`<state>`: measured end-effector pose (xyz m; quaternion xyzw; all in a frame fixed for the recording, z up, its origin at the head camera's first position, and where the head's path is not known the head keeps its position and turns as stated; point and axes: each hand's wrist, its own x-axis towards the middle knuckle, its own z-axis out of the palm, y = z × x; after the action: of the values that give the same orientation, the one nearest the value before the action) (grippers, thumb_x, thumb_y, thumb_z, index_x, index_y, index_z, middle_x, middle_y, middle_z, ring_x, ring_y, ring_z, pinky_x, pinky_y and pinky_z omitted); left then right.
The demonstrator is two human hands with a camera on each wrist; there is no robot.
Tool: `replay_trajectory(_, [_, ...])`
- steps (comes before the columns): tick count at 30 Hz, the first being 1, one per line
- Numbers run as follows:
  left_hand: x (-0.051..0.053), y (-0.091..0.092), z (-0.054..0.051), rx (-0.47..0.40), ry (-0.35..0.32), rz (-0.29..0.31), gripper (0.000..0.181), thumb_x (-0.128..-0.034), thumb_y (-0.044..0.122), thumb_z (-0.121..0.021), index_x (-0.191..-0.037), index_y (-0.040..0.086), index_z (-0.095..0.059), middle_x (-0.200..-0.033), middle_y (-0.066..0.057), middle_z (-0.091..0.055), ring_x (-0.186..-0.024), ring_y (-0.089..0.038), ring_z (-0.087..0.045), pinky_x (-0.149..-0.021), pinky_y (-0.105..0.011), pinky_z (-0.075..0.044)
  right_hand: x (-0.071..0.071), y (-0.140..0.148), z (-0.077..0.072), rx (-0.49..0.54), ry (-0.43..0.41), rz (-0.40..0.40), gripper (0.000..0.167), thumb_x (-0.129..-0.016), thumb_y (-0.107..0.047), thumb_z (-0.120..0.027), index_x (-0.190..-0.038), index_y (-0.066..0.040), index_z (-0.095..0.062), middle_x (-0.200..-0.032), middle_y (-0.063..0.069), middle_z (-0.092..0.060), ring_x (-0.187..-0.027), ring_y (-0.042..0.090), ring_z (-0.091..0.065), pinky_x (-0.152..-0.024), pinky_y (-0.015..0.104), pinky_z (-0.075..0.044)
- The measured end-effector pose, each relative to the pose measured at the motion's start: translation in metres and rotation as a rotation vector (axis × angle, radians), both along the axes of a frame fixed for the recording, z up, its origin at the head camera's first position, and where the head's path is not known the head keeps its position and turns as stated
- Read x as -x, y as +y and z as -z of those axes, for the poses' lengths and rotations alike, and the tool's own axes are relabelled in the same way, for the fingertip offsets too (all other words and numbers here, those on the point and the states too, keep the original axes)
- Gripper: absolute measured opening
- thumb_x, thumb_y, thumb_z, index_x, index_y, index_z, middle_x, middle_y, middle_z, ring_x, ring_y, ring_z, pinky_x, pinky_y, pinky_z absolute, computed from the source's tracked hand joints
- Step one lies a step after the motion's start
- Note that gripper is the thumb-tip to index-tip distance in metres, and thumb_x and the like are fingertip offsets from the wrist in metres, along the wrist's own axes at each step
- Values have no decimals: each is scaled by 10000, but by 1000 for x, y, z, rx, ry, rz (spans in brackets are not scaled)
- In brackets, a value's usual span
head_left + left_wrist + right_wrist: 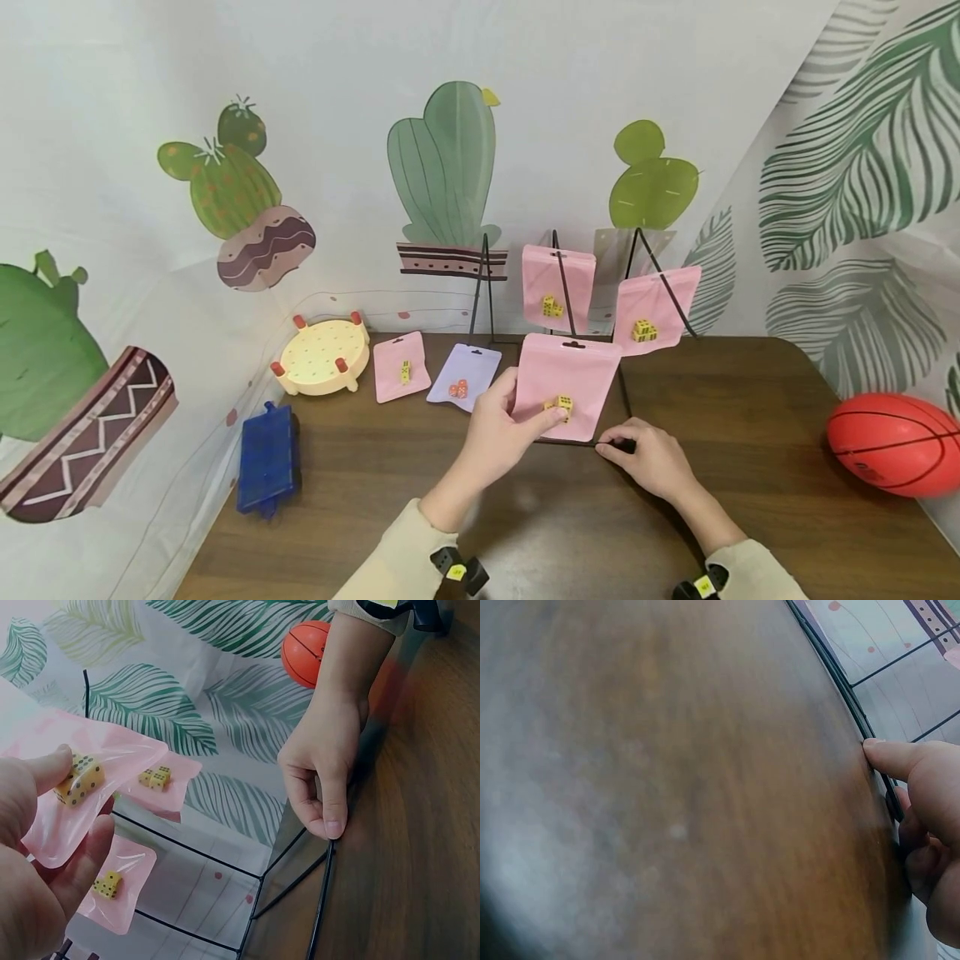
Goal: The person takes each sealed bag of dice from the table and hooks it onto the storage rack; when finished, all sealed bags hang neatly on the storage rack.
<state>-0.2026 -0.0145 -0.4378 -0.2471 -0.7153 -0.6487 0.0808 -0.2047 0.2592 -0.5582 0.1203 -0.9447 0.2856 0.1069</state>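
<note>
A pink zip pouch with yellow dice inside [568, 371] is held up by my left hand [491, 437], thumb across its front over the dice. Behind it stands a black wire display rack [558, 442]. My right hand [652, 460] pinches the rack's front base wire near its right corner, between thumb and fingers. Two more pink pouches hang from the rack's arms, a middle pouch [557, 271] and a right pouch [660, 296], both with yellow dice. In the left wrist view the held pouch [97, 761] hides part of the rack.
Left of the rack lie a pink pouch [388, 357] and a lavender pouch [465, 364] with orange dice. Farther left are a round cream-yellow piece with red-tipped legs [322, 354] and a blue plastic case [266, 458]. A red basketball [896, 446] sits at the right edge.
</note>
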Motion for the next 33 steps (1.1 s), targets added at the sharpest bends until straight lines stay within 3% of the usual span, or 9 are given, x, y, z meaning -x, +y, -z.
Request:
replay_trajectory(9, [3,5,-1,-2,-8,-11,378,-856,135,-874,-1151,114,-638,-1017,-4,-743,-887,-127,-696,-769,-307,-579,0,0,1,5,18,-2,108,-880,-298,-852,-923,-355,-770,-893,-178,-641,-837,90,-632,-715,397,-497])
replay_trajectory(16, [8,5,0,2,-15,17,415,-882,73,-830,-1229,88,-603,-1096,-44,-732,-948,-145,-694,-785,-326,-585,-1,-1,1,3,32,-1,106,-879,-300,-851,-917,-353,-767,-900,-175,-646,-846,102,-646,-714,408,-503])
replay_trajectory(26, [24,6,6,1,34,0,435,-918,102,-792,-1295,123,-575,-1093,-27,-716,-952,-139,-665,-799,-308,-559,-2,-1,0,13,14,6,109,-882,-296,-850,-913,-359,-766,-902,-165,-642,-838,93,-630,-710,392,-499])
replay_trajectory(33, [39,11,6,-48,16,-11,443,-932,102,-781,-1308,94,-546,-1121,-85,-724,-978,-158,-674,-810,-326,-577,-2,-1,0,12,11,7,95,-886,-315,-846,-922,-357,-768,-908,-163,-642,-839,95,-629,-710,390,-498])
